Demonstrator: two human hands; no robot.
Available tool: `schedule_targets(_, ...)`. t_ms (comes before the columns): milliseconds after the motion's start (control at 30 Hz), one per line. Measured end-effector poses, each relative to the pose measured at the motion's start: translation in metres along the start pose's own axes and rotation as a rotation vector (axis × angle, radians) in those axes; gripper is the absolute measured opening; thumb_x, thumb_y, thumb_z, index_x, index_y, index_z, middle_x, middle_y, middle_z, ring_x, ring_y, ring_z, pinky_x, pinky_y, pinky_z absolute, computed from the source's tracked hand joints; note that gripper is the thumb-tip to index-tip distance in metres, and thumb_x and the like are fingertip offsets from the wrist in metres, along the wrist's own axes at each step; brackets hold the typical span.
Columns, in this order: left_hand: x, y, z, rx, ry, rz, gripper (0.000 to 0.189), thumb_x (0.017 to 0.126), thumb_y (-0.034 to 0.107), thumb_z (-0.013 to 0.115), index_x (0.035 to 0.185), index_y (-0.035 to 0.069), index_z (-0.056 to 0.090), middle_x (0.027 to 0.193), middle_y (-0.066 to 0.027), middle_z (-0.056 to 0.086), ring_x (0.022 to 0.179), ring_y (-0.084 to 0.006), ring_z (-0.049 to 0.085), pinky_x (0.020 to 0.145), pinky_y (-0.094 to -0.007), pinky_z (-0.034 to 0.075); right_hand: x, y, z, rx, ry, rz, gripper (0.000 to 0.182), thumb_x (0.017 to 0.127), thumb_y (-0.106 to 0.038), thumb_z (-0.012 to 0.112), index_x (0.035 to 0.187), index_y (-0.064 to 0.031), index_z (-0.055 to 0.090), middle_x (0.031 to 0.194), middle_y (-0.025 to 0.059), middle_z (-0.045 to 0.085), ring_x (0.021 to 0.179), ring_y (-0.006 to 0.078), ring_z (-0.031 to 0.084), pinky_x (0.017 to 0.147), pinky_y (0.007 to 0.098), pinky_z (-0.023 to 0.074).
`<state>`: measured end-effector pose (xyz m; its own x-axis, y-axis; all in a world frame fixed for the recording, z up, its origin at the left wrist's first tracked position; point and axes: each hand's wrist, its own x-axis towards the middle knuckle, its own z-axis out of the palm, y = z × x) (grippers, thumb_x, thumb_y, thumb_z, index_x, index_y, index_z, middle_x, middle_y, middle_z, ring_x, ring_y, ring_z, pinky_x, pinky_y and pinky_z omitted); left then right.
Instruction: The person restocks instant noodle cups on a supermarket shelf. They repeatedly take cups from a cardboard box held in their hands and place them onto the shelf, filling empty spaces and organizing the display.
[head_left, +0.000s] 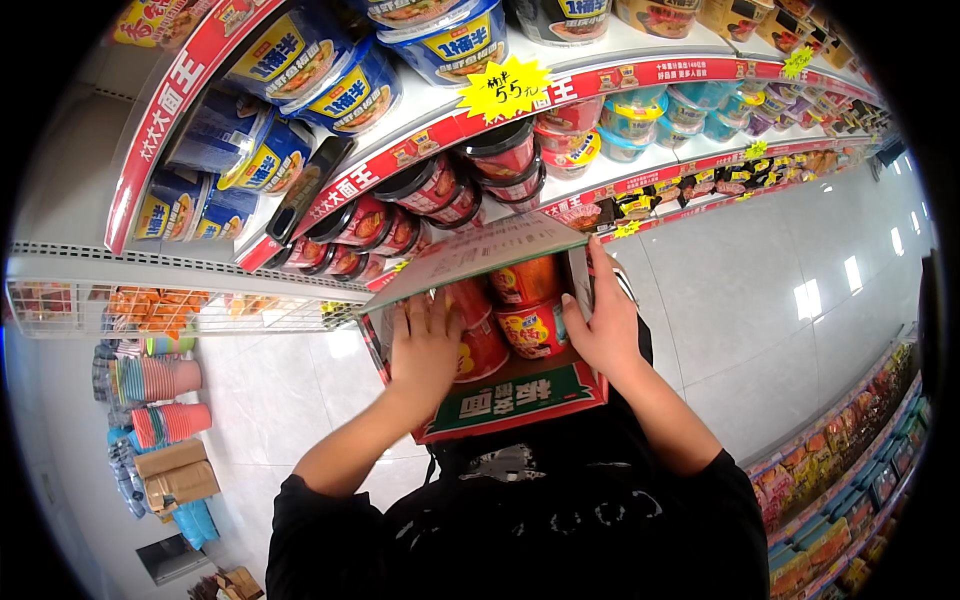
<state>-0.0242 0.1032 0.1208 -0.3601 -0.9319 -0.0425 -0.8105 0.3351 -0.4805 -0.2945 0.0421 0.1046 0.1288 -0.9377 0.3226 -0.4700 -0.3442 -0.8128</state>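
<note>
An opened cardboard box (525, 397) with red and green print stands against the front of my body. Its far flap (480, 251) is raised. Inside are several red instant noodle tubs (531, 330), some stacked. My left hand (426, 341) reaches over the box's left side, fingers beside a red tub (480, 352) and under the flap's edge. Its thumb is hidden, so whether it grips anything is unclear. On the right, my right hand (606, 319) holds the box's side wall, thumb inside and fingers along the outer edge.
Store shelves (645, 75) ahead carry several blue noodle tubs (349, 86) and black-lidded red tubs (420, 184). A dark phone-like object (311, 187) leans at a shelf edge. Wire baskets (262, 311), stacked plastic tubs (172, 424) and a brown carton (176, 476) are at left; packaged goods (825, 465) at right.
</note>
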Motion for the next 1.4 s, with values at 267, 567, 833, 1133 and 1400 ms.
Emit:
schedule_targets(267, 0.014, 0.010, 0.011, -0.377, -0.360, -0.050, 0.046, 0.091, 0.016, 0.060, 0.136, 0.013, 0.061, 0.152, -0.0274, 0.044, 0.114, -0.0386, 0.066, 0.085, -0.0472, 0.061, -0.002, 0.000, 0.001, 0.004, -0.045, 0.070, 0.081, 0.088, -0.009, 0.068, 0.157, 0.0010, 0.029, 0.146, 0.0278, 0.053, 0.121, 0.0459, 0.061, 0.094, 0.0457, 0.0556)
schedule_targets(567, 0.001, -0.032, -0.043, -0.778, -0.110, 0.060, 0.038, 0.091, 0.019, 0.067, 0.129, 0.015, 0.066, 0.145, -0.0147, 0.058, 0.110, -0.0298, 0.071, 0.085, -0.0425, 0.061, 0.002, -0.004, -0.002, -0.006, -0.028, 0.014, 0.082, 0.087, -0.008, 0.066, 0.159, 0.0013, 0.026, 0.134, 0.0332, 0.059, 0.113, 0.0488, 0.064, 0.090, 0.0469, 0.0561)
schedule_targets(833, 0.031, -0.168, -0.175, -0.716, 1.027, -0.081, 0.036, 0.071, -0.002, 0.076, 0.107, 0.003, 0.072, 0.102, -0.0108, 0.076, 0.084, -0.0217, 0.073, 0.074, -0.0324, 0.058, -0.001, -0.003, 0.002, -0.051, -0.043, 0.111, 0.085, 0.088, -0.009, 0.065, 0.161, -0.0018, 0.022, 0.131, 0.0329, 0.061, 0.119, 0.0502, 0.062, 0.097, 0.0482, 0.0531)
schedule_targets(1133, 0.155, -0.346, -0.251, -1.173, 0.964, -0.590, 0.117, 0.067, 0.063, 0.089, 0.154, 0.002, 0.040, 0.147, -0.0240, 0.051, 0.136, -0.0317, 0.052, 0.101, -0.0512, 0.047, -0.002, 0.005, 0.004, -0.041, -0.049, 0.072, 0.084, 0.089, -0.009, 0.064, 0.162, -0.0037, 0.021, 0.131, 0.0323, 0.062, 0.116, 0.0501, 0.063, 0.093, 0.0489, 0.0547)
schedule_targets(1400, 0.154, -0.384, -0.238, -0.971, 1.272, -0.408, 0.068, 0.090, 0.028, 0.081, 0.139, -0.003, 0.046, 0.124, -0.0169, 0.061, 0.110, -0.0254, 0.067, 0.090, -0.0374, 0.057, 0.002, 0.000, 0.000, -0.045, -0.020, 0.002, 0.084, 0.088, -0.011, 0.067, 0.160, -0.0019, 0.024, 0.137, 0.0302, 0.059, 0.109, 0.0491, 0.065, 0.086, 0.0497, 0.0563)
